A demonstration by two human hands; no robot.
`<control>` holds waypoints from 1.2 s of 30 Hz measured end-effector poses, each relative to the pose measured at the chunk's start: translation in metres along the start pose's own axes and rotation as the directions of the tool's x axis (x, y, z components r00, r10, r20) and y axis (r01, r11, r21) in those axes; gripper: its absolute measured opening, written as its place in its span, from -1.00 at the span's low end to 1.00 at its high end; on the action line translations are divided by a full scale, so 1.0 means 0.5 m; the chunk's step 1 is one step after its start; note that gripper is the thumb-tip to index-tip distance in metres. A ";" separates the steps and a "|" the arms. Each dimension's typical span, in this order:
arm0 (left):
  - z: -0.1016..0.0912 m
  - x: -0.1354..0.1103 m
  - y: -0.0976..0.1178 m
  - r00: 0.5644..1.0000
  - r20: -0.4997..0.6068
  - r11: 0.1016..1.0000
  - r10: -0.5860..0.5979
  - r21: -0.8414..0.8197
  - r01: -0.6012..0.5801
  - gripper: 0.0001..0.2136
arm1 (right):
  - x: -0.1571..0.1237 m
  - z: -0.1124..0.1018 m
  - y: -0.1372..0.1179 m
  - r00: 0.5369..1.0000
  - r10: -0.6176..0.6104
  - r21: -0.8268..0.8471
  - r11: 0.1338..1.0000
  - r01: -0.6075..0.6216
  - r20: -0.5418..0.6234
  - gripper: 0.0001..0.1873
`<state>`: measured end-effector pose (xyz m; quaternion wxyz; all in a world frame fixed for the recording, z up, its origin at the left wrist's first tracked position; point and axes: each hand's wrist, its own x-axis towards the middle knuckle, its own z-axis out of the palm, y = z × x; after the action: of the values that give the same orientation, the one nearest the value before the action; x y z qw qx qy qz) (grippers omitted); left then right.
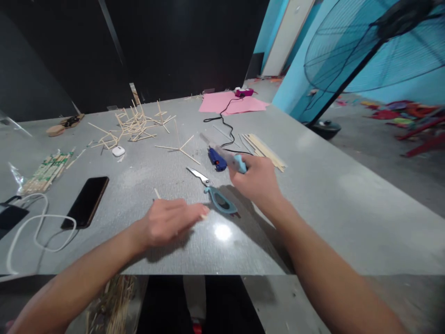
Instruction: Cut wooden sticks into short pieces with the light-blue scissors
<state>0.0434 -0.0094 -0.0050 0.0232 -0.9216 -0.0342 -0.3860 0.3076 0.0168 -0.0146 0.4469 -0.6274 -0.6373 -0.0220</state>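
Low over the front of the table, my left hand has its fingers together around a thin wooden stick. The stick's pale ends show past the fingers, its middle hidden. My right hand is closed on a blade with a light blue handle, blurred by motion and pointing away to the left. Between the hands lies a scissor piece with a teal finger loop and one visible blade. A blue glue gun rests just beyond my right hand.
A three-armed stick joint and a tangled stick frame stand farther back. Loose flat sticks lie right. On the left are a phone, white cable and packed sticks. Pink paper lies at the back.
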 end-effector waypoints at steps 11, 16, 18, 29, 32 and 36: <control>-0.023 -0.021 -0.045 0.984 -0.096 0.970 -0.150 0.178 0.166 -0.74 | -0.021 -0.009 -0.021 0.893 -0.422 0.040 0.906 0.421 0.157 -0.59; -0.022 -0.023 -0.047 0.986 -0.122 0.968 -0.114 0.208 0.138 -0.74 | -0.020 -0.012 -0.020 0.890 -0.428 0.025 0.903 0.430 0.155 -0.59; -0.025 -0.025 -0.051 0.986 -0.116 0.968 -0.120 0.209 0.142 -0.72 | -0.021 -0.013 -0.021 0.893 -0.423 0.017 0.905 0.426 0.153 -0.59; 0.010 0.008 0.029 0.942 0.156 0.954 0.297 -0.018 -0.298 -0.90 | 0.006 -0.003 0.025 0.993 0.067 -0.211 0.976 -0.046 0.094 -0.63; 0.014 -0.005 0.011 0.977 0.150 0.986 0.149 0.053 -0.158 -0.82 | 0.015 -0.003 0.033 0.991 0.135 -0.138 0.981 -0.135 -0.013 -0.57; 0.000 -0.043 -0.084 0.940 0.128 0.905 -0.316 0.339 0.258 -0.81 | 0.005 0.015 0.031 0.993 0.098 -0.111 0.990 -0.090 0.069 -0.71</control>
<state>0.0253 0.0314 -0.0196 0.1105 -0.9217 -0.2333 -0.2897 0.3167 0.0266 -0.0258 0.3889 -0.6804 -0.6210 -0.0117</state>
